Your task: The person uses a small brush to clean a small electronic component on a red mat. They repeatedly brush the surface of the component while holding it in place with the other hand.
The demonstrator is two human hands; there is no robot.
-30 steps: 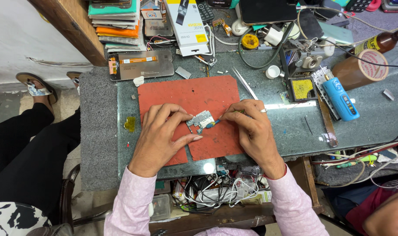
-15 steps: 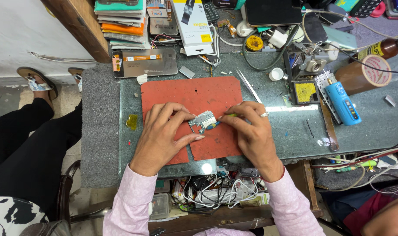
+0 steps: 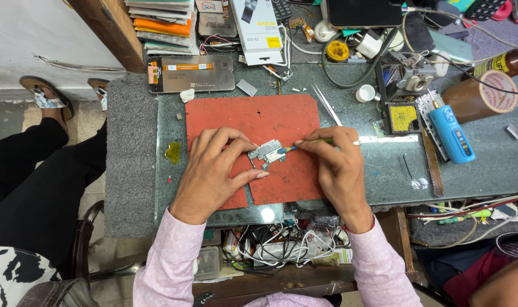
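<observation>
Step in hand: cleaning or probing a small circuit board (image 3: 266,153) on the red mat (image 3: 253,116); judged from tool contact, work on the board is under way.
Left hand (image 3: 213,170): fingers spread, thumb and forefinger pinning the board's left edge flat to the mat.
Right hand (image 3: 335,167): clenched in a pencil grip on a thin tool (image 3: 307,143); its blue tip touches the board's right edge.
Board position: centre of the mat, between both hands, lying flat.
Surroundings: tweezers (image 3: 328,105) just off the mat's right edge; phone screen (image 3: 192,73) beyond the mat's far left corner; blue device (image 3: 452,133) well apart to the right.
Next move calls for: steady left-hand pressure and light, short tool strokes, lest the board slide.
</observation>
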